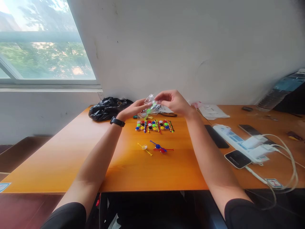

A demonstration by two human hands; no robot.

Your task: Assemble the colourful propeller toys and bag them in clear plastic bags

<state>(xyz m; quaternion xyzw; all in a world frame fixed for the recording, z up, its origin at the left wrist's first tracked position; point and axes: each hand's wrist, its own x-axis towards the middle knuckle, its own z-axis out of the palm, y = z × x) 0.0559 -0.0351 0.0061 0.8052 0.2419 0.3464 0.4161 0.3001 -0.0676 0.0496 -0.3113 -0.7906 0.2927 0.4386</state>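
Note:
Between my hands, above the back of the table, is a crinkled clear plastic bag (150,101) with bright green pieces in it. My left hand (133,109), a black band on its wrist, holds the bag's left side with fingers nearly straight. Bent fingers of my right hand (175,102) pinch its right side. Just below lies a row of small coloured round caps and thin sticks (154,126). Nearer to me lie a yellow spinner-like piece (144,147) and a crossed pair, one blue (157,146) and one red (163,150).
A black plastic bag (107,108) lies at the table's back left. On the right are a white power strip (234,139) with chargers and cables, a dark phone (216,136), a small white-edged device (237,159) and a large water bottle (274,93). White packaging (213,112) lies near the wall.

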